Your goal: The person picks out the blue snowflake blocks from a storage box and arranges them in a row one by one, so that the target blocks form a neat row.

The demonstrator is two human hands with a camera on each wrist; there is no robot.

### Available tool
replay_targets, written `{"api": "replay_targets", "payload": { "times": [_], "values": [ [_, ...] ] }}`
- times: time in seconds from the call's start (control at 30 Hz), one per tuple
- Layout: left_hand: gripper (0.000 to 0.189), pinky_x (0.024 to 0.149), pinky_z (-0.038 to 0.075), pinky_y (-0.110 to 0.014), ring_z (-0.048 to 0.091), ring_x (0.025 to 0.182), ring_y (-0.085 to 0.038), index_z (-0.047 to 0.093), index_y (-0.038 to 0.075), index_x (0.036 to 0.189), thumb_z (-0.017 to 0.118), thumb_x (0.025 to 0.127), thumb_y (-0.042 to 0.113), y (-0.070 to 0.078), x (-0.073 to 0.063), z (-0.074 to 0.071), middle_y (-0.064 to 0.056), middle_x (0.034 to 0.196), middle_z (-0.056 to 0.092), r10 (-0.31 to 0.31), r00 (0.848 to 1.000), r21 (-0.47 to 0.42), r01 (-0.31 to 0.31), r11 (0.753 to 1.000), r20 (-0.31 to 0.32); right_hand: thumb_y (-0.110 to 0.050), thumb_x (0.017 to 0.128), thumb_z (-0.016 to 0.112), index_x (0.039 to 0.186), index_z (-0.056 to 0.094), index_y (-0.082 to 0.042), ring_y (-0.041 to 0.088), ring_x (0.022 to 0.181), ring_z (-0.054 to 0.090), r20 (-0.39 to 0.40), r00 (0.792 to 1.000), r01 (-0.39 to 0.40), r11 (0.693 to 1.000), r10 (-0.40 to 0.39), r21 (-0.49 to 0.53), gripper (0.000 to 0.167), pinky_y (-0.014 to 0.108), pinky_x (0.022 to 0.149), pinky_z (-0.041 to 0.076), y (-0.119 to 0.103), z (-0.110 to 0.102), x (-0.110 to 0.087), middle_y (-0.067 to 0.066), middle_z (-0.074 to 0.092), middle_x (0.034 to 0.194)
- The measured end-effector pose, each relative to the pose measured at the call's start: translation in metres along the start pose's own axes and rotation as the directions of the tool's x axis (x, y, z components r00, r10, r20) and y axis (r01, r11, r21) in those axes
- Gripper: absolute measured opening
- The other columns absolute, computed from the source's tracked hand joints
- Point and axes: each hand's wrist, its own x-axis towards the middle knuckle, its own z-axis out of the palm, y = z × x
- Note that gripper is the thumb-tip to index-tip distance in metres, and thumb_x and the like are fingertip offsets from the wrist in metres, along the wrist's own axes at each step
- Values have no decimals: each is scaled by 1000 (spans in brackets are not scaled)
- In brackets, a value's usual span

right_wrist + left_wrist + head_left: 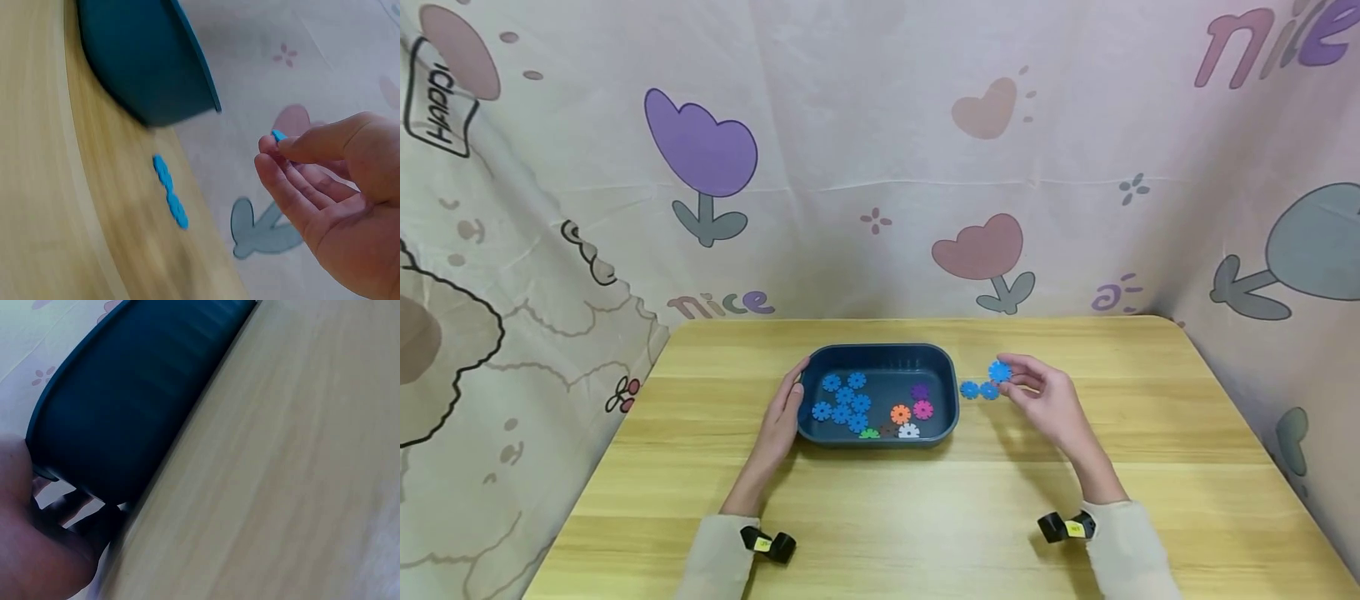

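A dark blue rectangular tray [880,357] stands on the table with notched plastic discs inside. Several blue discs [845,395] lie in its left part. My left hand [781,417] holds the tray's left end, its thumb at the rim and its fingers along the outer wall; the wall hides part of them in the left wrist view. Off the tray's right end, my right hand [1043,398] pinches one blue disc [999,371] between thumb and fingertips, raised above the table. Below it, two blue discs [170,192] lie in a row on the tabletop, edge to edge.
In the tray's right part lie a purple disc [920,391], a pink disc [922,409], an orange disc [900,414], a white disc [908,431], a brown disc [888,431] and a green disc [869,433]. A printed curtain [850,167] hangs behind the wooden table [887,517].
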Motion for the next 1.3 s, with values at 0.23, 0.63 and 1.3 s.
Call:
{"api": "replay_targets", "payload": {
  "times": [0.23,0.63,1.3],
  "values": [
    [48,123,13,-59,18,155,-36,31,5,161,29,114,14,19,-5,0,-15,167,26,-14,1000,-11,14,1000,9,8,89,74,125,68,4,13,97,67,-32,999,-23,998,21,-62,37,16,83,56,17,-11,1,21,70,108],
    [48,123,15,-59,18,155,-36,30,6,161,28,114,15,17,-4,-1,-15,167,25,-41,999,0,41,999,6,6,89,75,124,68,4,25,96,64,-40,995,-99,977,93,-191,36,13,82,54,48,-16,1,18,68,103],
    [48,124,15,-58,19,155,-36,29,6,161,28,114,14,16,-3,-2,-15,167,25,-26,1000,-34,27,999,17,-7,91,78,123,71,1,23,88,62,8,989,-137,944,146,-301,34,20,70,52,62,-13,2,12,68,99]
  ]
}}
